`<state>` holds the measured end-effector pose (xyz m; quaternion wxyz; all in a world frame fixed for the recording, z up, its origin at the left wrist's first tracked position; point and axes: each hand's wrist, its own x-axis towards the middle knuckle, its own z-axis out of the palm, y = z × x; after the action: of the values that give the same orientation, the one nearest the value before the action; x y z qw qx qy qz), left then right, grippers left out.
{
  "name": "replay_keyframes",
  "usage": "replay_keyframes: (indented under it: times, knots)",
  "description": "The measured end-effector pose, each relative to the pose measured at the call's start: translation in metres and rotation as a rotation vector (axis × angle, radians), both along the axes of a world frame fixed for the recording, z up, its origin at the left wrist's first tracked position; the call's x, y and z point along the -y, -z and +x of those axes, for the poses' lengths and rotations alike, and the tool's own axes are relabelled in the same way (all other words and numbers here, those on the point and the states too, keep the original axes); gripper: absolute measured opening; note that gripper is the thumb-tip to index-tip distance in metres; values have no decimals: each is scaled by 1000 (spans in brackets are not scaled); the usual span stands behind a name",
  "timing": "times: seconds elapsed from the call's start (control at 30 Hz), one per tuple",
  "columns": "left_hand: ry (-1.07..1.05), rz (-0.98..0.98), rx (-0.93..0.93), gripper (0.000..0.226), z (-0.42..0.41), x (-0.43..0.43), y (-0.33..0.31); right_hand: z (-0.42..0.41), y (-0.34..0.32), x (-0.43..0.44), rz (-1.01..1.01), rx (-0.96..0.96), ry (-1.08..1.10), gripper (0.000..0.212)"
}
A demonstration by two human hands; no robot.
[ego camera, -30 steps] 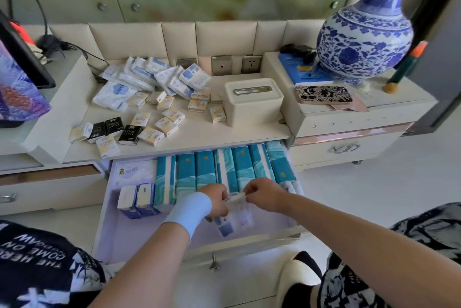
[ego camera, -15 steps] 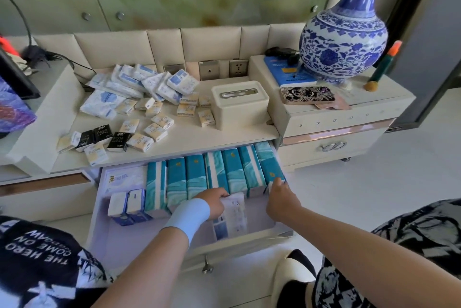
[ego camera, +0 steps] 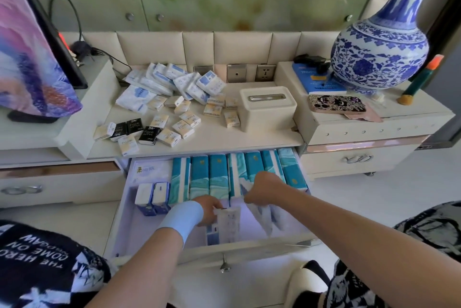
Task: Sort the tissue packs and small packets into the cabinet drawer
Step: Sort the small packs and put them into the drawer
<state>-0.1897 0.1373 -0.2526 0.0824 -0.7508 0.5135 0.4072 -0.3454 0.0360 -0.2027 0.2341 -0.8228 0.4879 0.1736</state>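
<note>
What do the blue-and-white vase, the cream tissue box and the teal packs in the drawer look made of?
Vase: glazed ceramic, probably porcelain; glossy highlights over painted blue pattern. Tissue box: likely matte plastic; smooth rounded moulded corners, shinier metallic-looking slot. Teal packs: seemingly thin printed plastic film over soft tissue; faint sheen, soft edges.

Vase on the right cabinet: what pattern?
Blue floral scrollwork on the white porcelain vase; head view.

- Left hand (ego camera: pixel 208 209) holds a white tissue pack (ego camera: pixel 228 220) inside the open drawer (ego camera: pixel 134 227).
- Right hand (ego camera: pixel 264 189) grips a teal tissue pack (ego camera: pixel 235 173).
</note>
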Motion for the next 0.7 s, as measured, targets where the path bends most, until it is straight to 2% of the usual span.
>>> replay_keyframes:
  times: [0.1,0.23,0.3,0.37,0.47,0.53,0.6,0.7]
  knots:
    - [-16,-30,-4,42,13,-6,-8,17,-16,2,52,-9,-56,28]
    - [-62,-3,-17,46,29,-17,-11,43,-26,1,127,73,-46,26]
    - [-85,-16,-3,49,35,-23,-10,55,-24,1,146,139,5,22]
    - [-139,-52,-12,46,43,-27,-11,67,-22,1,127,230,88,29]
    - [-400,-278,35,29,67,-29,-18,89,-20,1,120,387,187,31]
    - [-541,-426,167,26,87,-33,-17,105,-12,-2,176,480,229,33]
    - [-586,-428,294,35,105,-41,-9,117,-1,-8,246,524,268,36]
    - [-624,-239,247,67,116,-53,9,129,15,-15,326,538,266,39]
